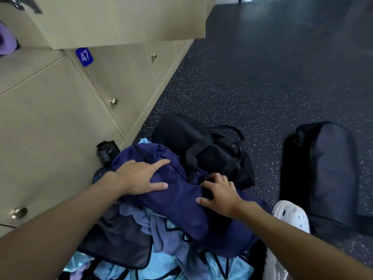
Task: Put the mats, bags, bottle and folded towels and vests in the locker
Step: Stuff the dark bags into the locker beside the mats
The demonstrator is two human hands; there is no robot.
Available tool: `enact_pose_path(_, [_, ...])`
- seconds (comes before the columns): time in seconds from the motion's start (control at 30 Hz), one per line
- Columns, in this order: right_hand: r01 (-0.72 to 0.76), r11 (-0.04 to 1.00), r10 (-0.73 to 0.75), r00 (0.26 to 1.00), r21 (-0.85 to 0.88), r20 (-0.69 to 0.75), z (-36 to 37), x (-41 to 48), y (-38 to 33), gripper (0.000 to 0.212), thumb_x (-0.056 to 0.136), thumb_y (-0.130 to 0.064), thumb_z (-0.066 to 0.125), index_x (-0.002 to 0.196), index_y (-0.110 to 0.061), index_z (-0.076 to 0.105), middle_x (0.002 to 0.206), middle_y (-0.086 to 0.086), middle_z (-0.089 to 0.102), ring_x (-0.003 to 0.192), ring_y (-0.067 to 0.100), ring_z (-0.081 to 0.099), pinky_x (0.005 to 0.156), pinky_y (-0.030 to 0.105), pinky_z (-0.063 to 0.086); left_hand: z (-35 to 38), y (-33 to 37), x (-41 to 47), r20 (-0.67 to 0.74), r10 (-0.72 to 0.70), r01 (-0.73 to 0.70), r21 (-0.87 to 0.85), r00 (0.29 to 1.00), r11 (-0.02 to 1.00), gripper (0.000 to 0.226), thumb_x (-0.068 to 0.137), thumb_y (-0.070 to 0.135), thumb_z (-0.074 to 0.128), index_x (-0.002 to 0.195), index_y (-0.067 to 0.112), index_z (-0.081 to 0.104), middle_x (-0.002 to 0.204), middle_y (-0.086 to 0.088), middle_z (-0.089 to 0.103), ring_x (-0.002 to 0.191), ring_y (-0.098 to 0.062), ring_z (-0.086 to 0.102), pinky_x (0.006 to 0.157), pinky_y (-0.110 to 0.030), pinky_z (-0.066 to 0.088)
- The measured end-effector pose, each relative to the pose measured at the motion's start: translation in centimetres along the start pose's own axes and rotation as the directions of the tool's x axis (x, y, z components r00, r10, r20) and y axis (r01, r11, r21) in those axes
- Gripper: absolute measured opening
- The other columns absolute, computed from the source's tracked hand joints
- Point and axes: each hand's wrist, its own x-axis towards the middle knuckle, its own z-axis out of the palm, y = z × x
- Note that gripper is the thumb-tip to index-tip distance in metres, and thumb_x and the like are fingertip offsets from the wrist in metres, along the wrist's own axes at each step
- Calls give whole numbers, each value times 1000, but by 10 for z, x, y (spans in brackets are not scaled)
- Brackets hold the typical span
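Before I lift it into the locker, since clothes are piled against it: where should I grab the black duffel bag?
Probably the carry handles of the black duffel bag, from above: they loop up over its top, while the navy garment overlaps its near end.

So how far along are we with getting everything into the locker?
Barely started: only a purple item shows behind the open locker door. In hand: the left hand lies flat on the navy bag, the right hand bends onto it; grip unclear. Left on the floor: black duffel, dark bag, bottle, light-blue clothes.
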Motion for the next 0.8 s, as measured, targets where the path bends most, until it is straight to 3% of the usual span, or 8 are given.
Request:
enact_pose_path(0.13, [-56, 992, 54, 998, 109, 25, 6, 2, 11, 54, 85, -58, 64, 131, -32, 53, 161, 7, 17, 150, 27, 8, 120, 48, 11, -14, 11, 19, -62, 138, -118, 261, 988, 958, 91, 78, 88, 28, 151, 35, 33, 158, -6, 26, 146, -24, 22, 117, -47, 18])
enact_pose_path(0.2, [-82, 978, 83, 997, 194, 1, 6, 3, 20, 51, 83, -57, 66, 127, -31, 55, 157, 4, 26, 147, 26, 22, 118, 49, 20, -19, 16, 35, -95, 237, -202, 283, 967, 938, 97, 74, 92, 29, 150, 32, 38, 166, -6, 7, 153, -22, -2, 123, -49, 0])
enact_pose_path(0.27, [-125, 958, 130, 992, 259, -2, 5, 2, 28, 50, 82, -57, 67, 121, -30, 52, 151, 2, 31, 139, 26, 35, 113, 49, 29, -23, 21, 51, -18, 258, -244, 261, 966, 934, 105, 73, 92, 36, 156, 30, 23, 167, -5, 2, 153, -21, -12, 122, -49, -11])
enact_pose_path(0.33, [-168, 947, 173, 985, 275, 5, 7, 2, 35, 58, 79, -61, 69, 118, -30, 40, 145, 1, 33, 134, 25, 39, 108, 52, 32, -24, 25, 66, 78, 227, -239, 251, 971, 938, 110, 72, 93, 38, 158, 30, 12, 165, -5, 17, 154, -22, -7, 121, -51, -15])
enact_pose_path(0.47, [-254, 956, 257, 966, 149, 0, 7, 5, 37, 93, 68, -73, 69, 135, -24, 27, 135, 5, 39, 129, 27, 39, 103, 53, 33, -21, 26, 86, 146, 164, -197, 253, 976, 947, 112, 71, 94, 38, 158, 31, 9, 151, -11, 40, 147, -25, 26, 122, -54, -7])
enact_pose_path(0.6, [-292, 939, 301, 954, 179, -20, 8, 11, 40, 105, 62, -73, 75, 137, -19, 25, 132, 12, 39, 124, 33, 43, 102, 48, 41, -14, 26, 87, 192, 94, -139, 238, 977, 961, 114, 68, 96, 39, 158, 33, 10, 153, -6, 33, 139, -29, 37, 116, -54, 20])
enact_pose_path(0.73, [-292, 919, 289, 956, 265, 53, 13, 11, 42, 109, 62, -66, 80, 139, -15, 23, 133, 16, 33, 119, 37, 52, 100, 44, 47, -3, 19, 79, 180, 77, -112, 198, 981, 974, 120, 63, 98, 36, 158, 31, 8, 158, -4, 23, 135, -27, 44, 109, -48, 32])
enact_pose_path(0.8, [-293, 919, 280, 956, 265, 85, 16, 9, 42, 109, 63, -63, 81, 141, -15, 23, 134, 15, 32, 119, 36, 52, 98, 41, 47, 2, 18, 72, 166, 74, -106, 191, 983, 976, 124, 58, 101, 32, 157, 28, 10, 157, -2, 28, 130, -26, 50, 101, -42, 39])
